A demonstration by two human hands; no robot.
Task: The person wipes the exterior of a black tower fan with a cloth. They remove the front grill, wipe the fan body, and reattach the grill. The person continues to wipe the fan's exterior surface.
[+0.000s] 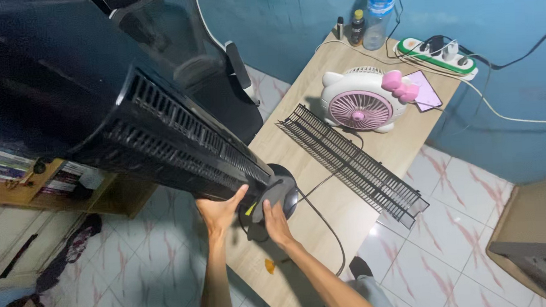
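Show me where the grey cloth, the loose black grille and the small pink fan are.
grey cloth [274,197], head view, on its middle fold under the right hand.
loose black grille [354,163], head view, on its middle bars.
small pink fan [362,111], head view, on its round pink front guard.

Both bare forearms reached up and away from the body, running close together and nearly parallel, elbows low at the bottom edge of the view. The left hand was raised with its palm turned forward, fingers spread and pressed flat, the thumb angled out to the right. The right hand sat just beside it and slightly lower, wrist straight, fingers curled forward in a loose grip, the back of the hand facing the camera.
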